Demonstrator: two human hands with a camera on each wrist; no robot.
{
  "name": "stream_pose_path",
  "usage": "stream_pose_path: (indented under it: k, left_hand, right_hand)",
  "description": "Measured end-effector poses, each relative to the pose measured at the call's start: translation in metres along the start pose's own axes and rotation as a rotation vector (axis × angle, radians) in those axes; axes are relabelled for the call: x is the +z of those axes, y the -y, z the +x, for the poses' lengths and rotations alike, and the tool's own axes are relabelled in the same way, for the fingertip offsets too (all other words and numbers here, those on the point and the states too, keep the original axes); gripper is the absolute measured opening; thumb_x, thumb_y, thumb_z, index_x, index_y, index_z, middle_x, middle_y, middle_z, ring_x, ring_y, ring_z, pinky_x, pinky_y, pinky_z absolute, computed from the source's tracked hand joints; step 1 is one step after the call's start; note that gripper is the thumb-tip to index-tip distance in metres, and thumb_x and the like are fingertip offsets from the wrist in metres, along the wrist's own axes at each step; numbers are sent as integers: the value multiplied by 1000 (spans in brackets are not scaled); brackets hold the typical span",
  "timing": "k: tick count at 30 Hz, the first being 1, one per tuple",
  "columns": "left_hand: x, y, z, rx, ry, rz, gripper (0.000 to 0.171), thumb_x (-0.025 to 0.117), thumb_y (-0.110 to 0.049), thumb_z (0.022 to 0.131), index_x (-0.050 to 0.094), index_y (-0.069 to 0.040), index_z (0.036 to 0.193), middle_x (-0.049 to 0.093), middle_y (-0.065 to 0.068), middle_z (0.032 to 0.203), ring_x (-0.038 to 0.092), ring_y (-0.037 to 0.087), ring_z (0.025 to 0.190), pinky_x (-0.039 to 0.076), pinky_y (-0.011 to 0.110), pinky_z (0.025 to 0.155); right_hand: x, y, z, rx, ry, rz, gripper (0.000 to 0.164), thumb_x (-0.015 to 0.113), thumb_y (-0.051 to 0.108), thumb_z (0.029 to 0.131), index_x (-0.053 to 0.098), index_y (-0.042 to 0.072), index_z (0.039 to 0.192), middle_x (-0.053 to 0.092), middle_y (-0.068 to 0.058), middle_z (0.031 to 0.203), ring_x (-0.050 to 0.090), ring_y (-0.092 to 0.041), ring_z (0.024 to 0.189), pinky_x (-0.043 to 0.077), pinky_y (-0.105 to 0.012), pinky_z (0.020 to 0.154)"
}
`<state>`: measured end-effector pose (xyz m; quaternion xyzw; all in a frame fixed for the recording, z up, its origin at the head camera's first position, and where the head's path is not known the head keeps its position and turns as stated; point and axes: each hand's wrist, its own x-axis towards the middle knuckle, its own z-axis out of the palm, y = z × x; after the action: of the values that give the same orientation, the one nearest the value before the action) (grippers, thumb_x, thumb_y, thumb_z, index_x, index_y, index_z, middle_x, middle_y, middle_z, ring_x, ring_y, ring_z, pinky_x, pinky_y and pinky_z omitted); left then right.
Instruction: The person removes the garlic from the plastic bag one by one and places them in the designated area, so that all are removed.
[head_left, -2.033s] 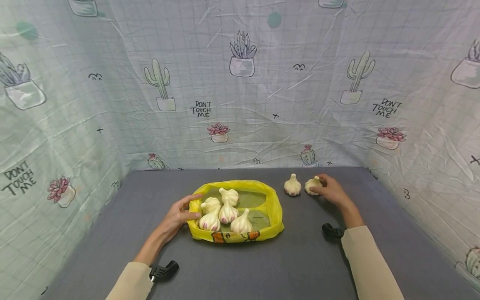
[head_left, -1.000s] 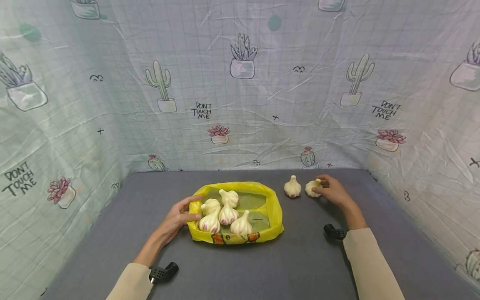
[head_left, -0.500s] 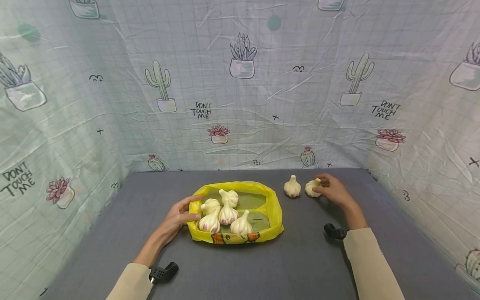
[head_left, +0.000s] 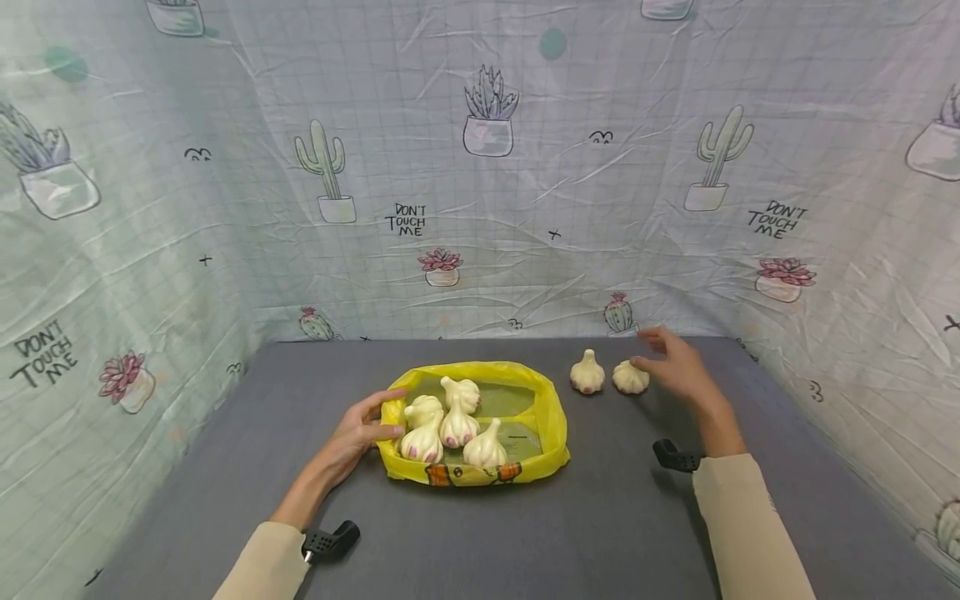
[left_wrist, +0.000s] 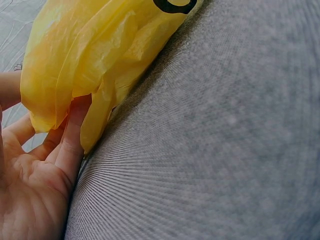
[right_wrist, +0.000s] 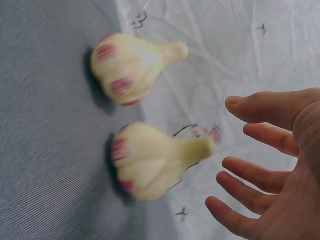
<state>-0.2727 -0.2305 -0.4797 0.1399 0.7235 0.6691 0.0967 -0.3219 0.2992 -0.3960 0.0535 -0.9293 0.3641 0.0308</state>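
Bulbous garlic (head_left: pixel 587 374), crinkled plastic (head_left: pixel 552 427).

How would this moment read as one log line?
left hand: grips yellow plastic bag rim | right hand: near rightmost garlic bulb, not touching | in bag: five garlic bulbs | on gray tabletop: two garlic bulbs

We count seven garlic bulbs (head_left: pixel 486 450): five that show in the one yellow bag (head_left: pixel 554 429) and two on the one table (head_left: pixel 525 542) (the right wrist view gives us that same pair again). We see two hands, one left hand (head_left: pixel 351 437) and one right hand (head_left: pixel 681 371), two sleeves (head_left: pixel 262 568) and two wrist cameras (head_left: pixel 330 543). On the cloth (head_left: pixel 397 317) we find three "Don't touch me" slogans (head_left: pixel 410 220) and three pink succulents (head_left: pixel 441 261).
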Motion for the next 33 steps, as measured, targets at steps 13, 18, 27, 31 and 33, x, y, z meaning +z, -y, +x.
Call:
stream_pose_path:
  k: [13, 18, 27, 31, 33]
  left_hand:
    - [2, -1, 2, -8, 4, 8, 69, 71, -9, 92, 44, -5, 155, 37, 27, 160, 62, 16, 118, 60, 30, 90]
    - [1, 0, 1, 8, 8, -7, 69, 70, -6, 93, 42, -2, 155, 41, 29, 155, 65, 14, 113, 61, 30, 87]
    - [2, 3, -1, 28, 7, -24, 70, 70, -5, 91, 41, 1, 155, 50, 22, 145, 65, 14, 111, 61, 30, 87]
    - [1, 2, -2, 25, 8, -17, 70, 71, -6, 92, 42, 0, 155, 46, 27, 150, 65, 13, 111, 61, 30, 86]
    - [1, 0, -3, 24, 6, -9, 69, 71, -7, 92, 42, -1, 155, 43, 28, 152, 65, 13, 111, 61, 29, 86]
  right_hand:
    - [-10, 49, -16, -201, -47, 34, 59, 66, 23, 103, 43, 4, 154, 42, -25, 158, 40, -47, 145, 43, -64, 111]
    - [-1, 65, -17, -257, -16, 84, 57, 67, 20, 102, 45, 6, 153, 44, -22, 157, 43, -44, 144, 45, -61, 111]
    - [19, 88, -20, -331, 76, 167, 51, 69, 20, 100, 50, 10, 147, 51, -19, 153, 48, -41, 141, 46, -60, 111]
    - [28, 96, -22, -353, 108, 200, 50, 70, 21, 100, 52, 11, 146, 53, -17, 151, 51, -41, 139, 45, -61, 112]
    - [33, 102, -24, -357, 130, 217, 50, 70, 21, 99, 53, 12, 146, 54, -16, 151, 52, -40, 139, 46, -61, 111]
